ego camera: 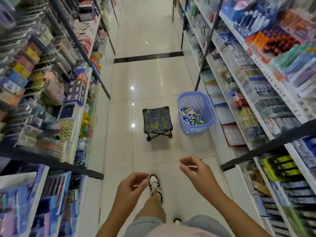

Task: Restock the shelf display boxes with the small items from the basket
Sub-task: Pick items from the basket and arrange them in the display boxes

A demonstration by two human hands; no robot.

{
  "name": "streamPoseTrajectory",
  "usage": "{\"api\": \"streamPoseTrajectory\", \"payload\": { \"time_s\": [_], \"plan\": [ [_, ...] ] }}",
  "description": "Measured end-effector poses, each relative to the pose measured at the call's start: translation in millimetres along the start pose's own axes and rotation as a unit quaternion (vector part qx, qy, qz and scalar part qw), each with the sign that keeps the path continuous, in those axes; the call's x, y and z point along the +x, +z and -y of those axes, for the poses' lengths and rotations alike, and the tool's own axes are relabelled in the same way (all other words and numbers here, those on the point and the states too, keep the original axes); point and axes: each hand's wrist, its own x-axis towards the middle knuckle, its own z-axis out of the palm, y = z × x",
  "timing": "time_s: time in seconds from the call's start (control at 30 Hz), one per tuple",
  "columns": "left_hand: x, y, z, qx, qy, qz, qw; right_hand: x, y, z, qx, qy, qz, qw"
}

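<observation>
On the floor (153,74) ahead, close to the foot of the right-hand shelving (227,106), the basket (192,102) stands upright. Judged: parked there so stock sits within reach of the display boxes (253,77) on that side (boxes blurred, fill level not readable). Small items (191,117) lie heaped in the bottom of the basket, well below the rim. Folding stool (157,119) stands just left of the basket, apart from it, seat level; likely set for working the low shelves seated. Left grip (131,187): fingers loosely curled, thumb and fingertips apart, nothing held. Right grip (196,171): same loose curl, thumb and forefinger apart; a dark speck at the knuckles is too small to identify. Both grips hang mid-aisle, well short of the basket, with one shoe (154,184) forward between them. Judgement: approach step, no item picked yet.
</observation>
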Motion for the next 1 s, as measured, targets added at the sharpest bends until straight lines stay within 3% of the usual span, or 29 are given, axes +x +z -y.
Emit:
{"api": "streamPoseTrajectory", "payload": {
  "time_s": [0.5,0.7,1.0],
  "plan": [
    [298,20,-146,0.06,0.105,0.185,0.975,179,-34,8,0.07,0.148,-0.173,0.971],
    [409,54,-171,0.07,0.079,0.234,0.966,262,-61,-5,0.108,0.199,-0.251,0.941],
    [563,129,-213,0.114,0.037,0.278,0.953,457,-151,-7,0.113,0.186,-0.258,0.941]
  ]
}}
